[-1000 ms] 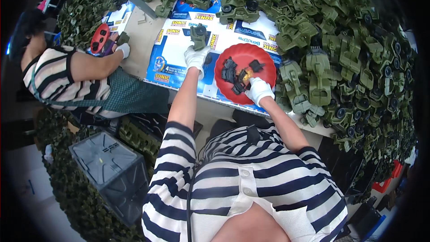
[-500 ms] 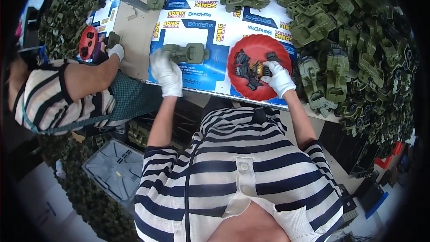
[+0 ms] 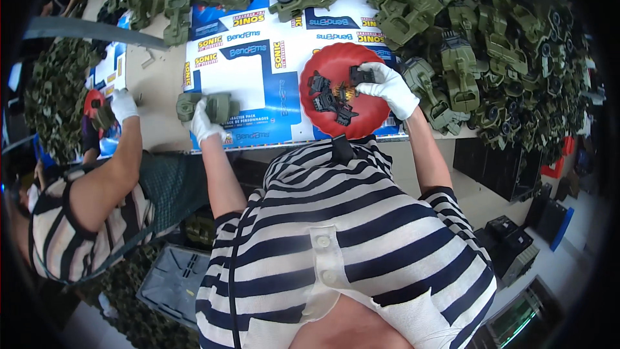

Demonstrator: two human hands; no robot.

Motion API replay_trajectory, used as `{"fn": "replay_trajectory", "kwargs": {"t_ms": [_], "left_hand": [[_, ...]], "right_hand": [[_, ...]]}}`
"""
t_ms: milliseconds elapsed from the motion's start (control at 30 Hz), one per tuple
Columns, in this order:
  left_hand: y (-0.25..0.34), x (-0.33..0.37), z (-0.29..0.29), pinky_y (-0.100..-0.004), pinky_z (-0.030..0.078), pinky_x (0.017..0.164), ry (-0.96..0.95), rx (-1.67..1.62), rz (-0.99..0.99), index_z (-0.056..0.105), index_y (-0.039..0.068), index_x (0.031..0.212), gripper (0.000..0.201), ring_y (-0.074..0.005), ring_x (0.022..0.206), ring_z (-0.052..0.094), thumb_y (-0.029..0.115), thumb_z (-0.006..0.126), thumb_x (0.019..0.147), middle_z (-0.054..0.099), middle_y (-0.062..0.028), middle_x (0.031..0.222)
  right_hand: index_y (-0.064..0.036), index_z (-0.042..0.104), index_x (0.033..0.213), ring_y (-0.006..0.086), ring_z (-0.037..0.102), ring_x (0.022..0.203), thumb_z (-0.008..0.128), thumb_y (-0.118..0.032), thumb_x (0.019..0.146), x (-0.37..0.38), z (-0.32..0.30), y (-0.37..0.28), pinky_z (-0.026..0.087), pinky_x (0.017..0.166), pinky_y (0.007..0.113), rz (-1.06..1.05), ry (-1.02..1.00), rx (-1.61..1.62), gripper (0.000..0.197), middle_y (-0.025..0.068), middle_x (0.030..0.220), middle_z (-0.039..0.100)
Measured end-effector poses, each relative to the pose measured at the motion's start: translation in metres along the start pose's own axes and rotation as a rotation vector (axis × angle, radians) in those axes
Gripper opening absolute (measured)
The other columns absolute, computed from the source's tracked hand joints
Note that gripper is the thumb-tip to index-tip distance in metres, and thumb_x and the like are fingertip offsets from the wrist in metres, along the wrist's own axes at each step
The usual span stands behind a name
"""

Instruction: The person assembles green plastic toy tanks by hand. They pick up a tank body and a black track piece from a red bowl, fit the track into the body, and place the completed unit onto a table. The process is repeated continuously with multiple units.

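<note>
My left hand [image 3: 205, 124], in a white glove, grips the green toy vehicle body [image 3: 225, 107] lying near the table's front edge, its fingertips on the middle of the body. Over the right side of a red scalloped dish [image 3: 374, 108], my right hand [image 3: 395, 90], also gloved, pinches a small black plastic part [image 3: 361, 76] between thumb and fingers. More black plastic parts [image 3: 328, 97] lie in the dish. Beside them is a little heap of small gold-coloured pieces [image 3: 346, 93], too small to name surely.
Piles of green toy vehicles [image 3: 458, 58] cover the table's right and back. Blue and white printed sheets [image 3: 284, 106] lie under the dish. At left, a co-worker's gloved hand [image 3: 124, 106] is beside another green toy part. A grey tray [image 3: 173, 281] sits lower left.
My right hand has lifted a black part off the dish's contents toward its right side. My left hand, blurred before, now has hold of the toy vehicle body. The whole view has shifted.
</note>
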State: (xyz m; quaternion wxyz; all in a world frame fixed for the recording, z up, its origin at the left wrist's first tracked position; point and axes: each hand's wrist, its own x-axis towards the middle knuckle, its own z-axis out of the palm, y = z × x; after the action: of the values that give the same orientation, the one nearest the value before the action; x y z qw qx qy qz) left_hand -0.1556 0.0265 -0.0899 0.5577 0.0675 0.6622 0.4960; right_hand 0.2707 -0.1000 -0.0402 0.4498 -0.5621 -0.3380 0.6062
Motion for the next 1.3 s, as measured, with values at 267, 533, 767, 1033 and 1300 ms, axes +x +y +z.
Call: {"fn": "replay_trajectory", "kwargs": {"t_ms": [267,533,767,1033,1300], "left_hand": [[0.028,-0.147,0.049,-0.0292,0.052,0.088,-1.031,0.313,0.084,0.023,0.006,0.154,0.09,-0.0176,0.108,0.061,0.004,0.069,0.077,0.055,-0.0113,0.132],[-0.002,-0.163,0.087,-0.0261,0.049,0.088,-1.27,0.387,-0.061,0.034,0.001,0.149,0.088,-0.0137,0.111,0.058,0.003,0.081,0.074,0.054,-0.0096,0.134],[-0.001,-0.169,0.098,-0.0261,0.047,0.095,-1.244,0.393,-0.128,0.041,-0.001,0.145,0.079,-0.0127,0.112,0.057,0.002,0.079,0.076,0.059,-0.0079,0.128],[0.001,-0.176,0.096,-0.024,0.05,0.088,-1.16,0.342,-0.155,0.045,0.0,0.143,0.074,-0.0096,0.103,0.059,0.001,0.079,0.077,0.062,-0.0062,0.12],[-0.002,-0.181,0.093,-0.0258,0.048,0.096,-1.181,0.339,-0.161,0.04,0.0,0.146,0.076,-0.0136,0.113,0.059,-0.001,0.074,0.079,0.057,-0.0091,0.131]], "right_hand": [[-0.0023,0.054,0.122,0.019,0.061,0.104,0.066,-0.014,0.092,0.024,0.066,-0.037,0.049,0.083,0.03,-0.195,-0.145,0.462,0.035,0.0104,0.119,0.061],[-0.0042,0.057,0.127,0.018,0.055,0.119,0.072,-0.026,0.089,0.03,0.048,-0.058,0.04,0.105,0.032,-0.05,-0.361,0.101,0.046,0.0091,0.128,0.06],[0.0009,0.047,0.141,0.0198,0.051,0.129,0.062,-0.03,0.095,0.023,0.046,-0.045,0.039,0.11,0.033,-0.034,-0.385,0.359,0.058,0.0113,0.14,0.054],[0.0033,0.048,0.14,0.0209,0.052,0.129,0.061,-0.026,0.097,0.023,0.045,-0.029,0.039,0.11,0.034,0.014,-0.363,0.457,0.053,0.0127,0.138,0.055],[0.0036,0.05,0.138,0.0209,0.054,0.126,0.06,-0.022,0.097,0.023,0.042,-0.027,0.042,0.108,0.034,0.013,-0.41,0.478,0.049,0.0126,0.136,0.057]]}}
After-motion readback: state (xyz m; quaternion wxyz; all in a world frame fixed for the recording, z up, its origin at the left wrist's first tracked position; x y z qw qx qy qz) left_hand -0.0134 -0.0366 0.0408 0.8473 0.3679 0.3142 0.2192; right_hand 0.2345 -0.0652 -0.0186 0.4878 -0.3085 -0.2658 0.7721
